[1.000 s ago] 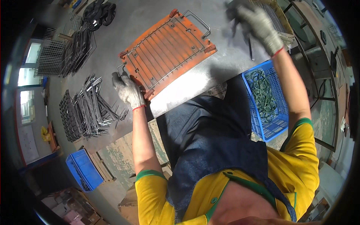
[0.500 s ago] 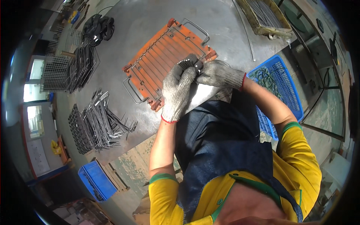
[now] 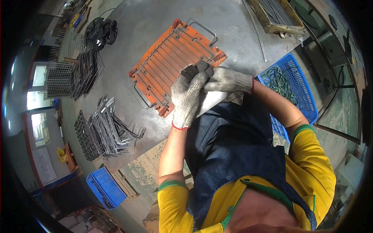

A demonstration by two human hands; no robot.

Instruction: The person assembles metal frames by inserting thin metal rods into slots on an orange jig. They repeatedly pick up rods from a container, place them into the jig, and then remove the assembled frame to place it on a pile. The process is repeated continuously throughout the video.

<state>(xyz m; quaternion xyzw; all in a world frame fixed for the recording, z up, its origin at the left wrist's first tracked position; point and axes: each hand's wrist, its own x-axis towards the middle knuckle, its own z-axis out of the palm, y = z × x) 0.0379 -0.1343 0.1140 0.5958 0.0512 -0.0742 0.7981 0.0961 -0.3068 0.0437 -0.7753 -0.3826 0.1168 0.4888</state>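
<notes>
My left hand (image 3: 185,97), in a pale knitted glove with darkened fingers, is closed around a stack of thin dark metal pieces (image 3: 189,72). My right hand (image 3: 227,79), gloved alike, presses up against it from the right. Its fingers are bent, and what they pinch is hidden. Both hands are over the near right corner of an orange jig plate (image 3: 155,58). A wire rack (image 3: 171,64) of parallel rods lies on that plate, with a bent wire handle (image 3: 206,29) at the far right and another wire handle (image 3: 136,97) at the near left.
The grey metal table (image 3: 128,35) carries a heap of loose metal rods (image 3: 110,128), dark round pieces in rows (image 3: 86,138), and wire frames (image 3: 86,72). A blue basket (image 3: 307,93) of green strands stands at right. A rod-filled box (image 3: 278,17) is at far right.
Both hands stay together over the plate corner. My right fingers have closed in against the left hand, and the stack has tilted slightly. The whole view has shifted a little.
</notes>
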